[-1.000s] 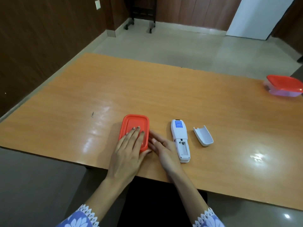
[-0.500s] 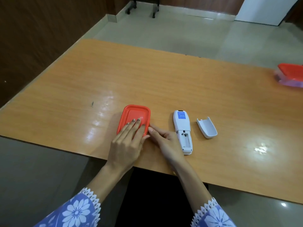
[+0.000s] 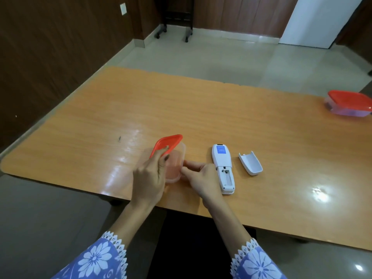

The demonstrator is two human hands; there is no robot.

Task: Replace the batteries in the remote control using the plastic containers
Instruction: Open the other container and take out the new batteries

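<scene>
A small clear plastic container stands near the table's front edge. My left hand grips its red lid, which is tilted up off the box on its near-left side. My right hand holds the container's right side with fingertips. To the right lies the white remote control, face down, its battery bay open and looking empty. The remote's loose battery cover lies just right of it. What is inside the container is unclear.
A second clear container with a red lid sits at the far right edge of the wooden table. A small dark speck lies on the table to the left. Beyond the table are tiled floor and a wheeled stand.
The red lid, flat under my left palm before, is now lifted and tilted off the container. My right hand stays at the container's right side.
</scene>
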